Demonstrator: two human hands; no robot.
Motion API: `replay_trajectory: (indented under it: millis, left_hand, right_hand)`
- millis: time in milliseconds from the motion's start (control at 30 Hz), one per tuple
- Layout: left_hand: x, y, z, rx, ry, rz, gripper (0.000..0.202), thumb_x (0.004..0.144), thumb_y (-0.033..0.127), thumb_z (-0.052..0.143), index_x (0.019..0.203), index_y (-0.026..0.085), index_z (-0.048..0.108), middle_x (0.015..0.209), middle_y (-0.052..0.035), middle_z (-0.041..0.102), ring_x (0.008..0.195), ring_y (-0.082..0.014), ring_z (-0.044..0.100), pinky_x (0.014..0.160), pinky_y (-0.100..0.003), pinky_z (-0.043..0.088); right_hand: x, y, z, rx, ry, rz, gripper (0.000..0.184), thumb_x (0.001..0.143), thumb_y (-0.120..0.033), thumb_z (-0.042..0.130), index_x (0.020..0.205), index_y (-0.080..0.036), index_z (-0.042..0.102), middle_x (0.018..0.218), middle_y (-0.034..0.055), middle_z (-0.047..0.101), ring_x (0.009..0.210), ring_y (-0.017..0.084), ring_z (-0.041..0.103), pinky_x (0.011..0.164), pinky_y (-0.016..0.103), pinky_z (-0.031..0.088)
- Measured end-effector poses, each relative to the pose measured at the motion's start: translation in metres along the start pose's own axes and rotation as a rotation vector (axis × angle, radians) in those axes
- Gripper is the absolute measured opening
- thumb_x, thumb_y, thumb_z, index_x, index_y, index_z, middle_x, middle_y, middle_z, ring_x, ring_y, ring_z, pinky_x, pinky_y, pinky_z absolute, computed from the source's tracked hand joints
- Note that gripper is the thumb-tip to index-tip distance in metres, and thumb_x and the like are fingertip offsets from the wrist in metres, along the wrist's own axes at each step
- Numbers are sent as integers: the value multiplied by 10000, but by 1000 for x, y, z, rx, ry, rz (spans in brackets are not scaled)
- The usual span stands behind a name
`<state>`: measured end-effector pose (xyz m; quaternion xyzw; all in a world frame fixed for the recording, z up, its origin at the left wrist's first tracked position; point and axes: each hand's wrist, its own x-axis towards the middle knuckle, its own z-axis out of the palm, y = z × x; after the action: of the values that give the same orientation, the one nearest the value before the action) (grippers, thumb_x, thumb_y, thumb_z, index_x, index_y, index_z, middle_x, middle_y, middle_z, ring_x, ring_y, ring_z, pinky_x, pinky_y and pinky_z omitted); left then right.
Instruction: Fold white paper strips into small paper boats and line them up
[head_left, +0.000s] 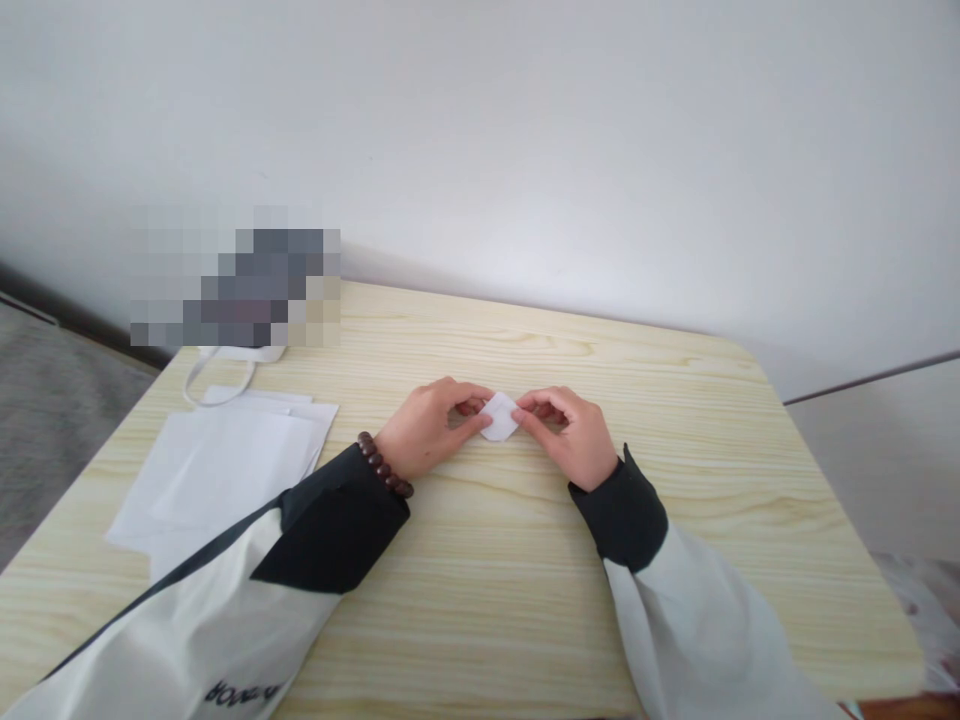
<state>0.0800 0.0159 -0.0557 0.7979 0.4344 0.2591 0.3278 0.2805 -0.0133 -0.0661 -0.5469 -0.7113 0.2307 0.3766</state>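
Observation:
A small folded piece of white paper (pixel 499 416) lies on the light wooden table (pixel 675 480) near its middle. My left hand (pixel 429 428) pinches its left side with thumb and fingers curled. My right hand (pixel 570 432) pinches its right side the same way. Both hands rest on the tabletop. A dark bead bracelet (pixel 384 465) circles my left wrist.
A stack of white paper sheets (pixel 217 475) lies on the table's left part. Behind it sits a white object with a loop handle (pixel 225 368), partly blurred out. A white wall stands close behind the table. The table's right edge drops off near a grey floor.

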Motion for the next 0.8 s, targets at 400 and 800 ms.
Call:
replay_trajectory:
  millis: [400,800]
  left_hand:
    - [0,1,4,120,25,114,174,807,283,600,940,192,666,800,-12,679,803,-177,574,766,-299,454]
    - [-5,-7,8,400,72,313,226,891,290,521,827,194,716,802,-45,660,738,-145,589,669,-249,450]
  right_hand:
    - [5,1,-1,-121,-87,-120,78,811,-269,646,784,-198,661,746,31,652,751,167,587,721,309,456]
    - [0,10,-5,-93,-156,-300,148,897,-215,509,897,-196,656,860,52,642,836,156,585,769,285,480]
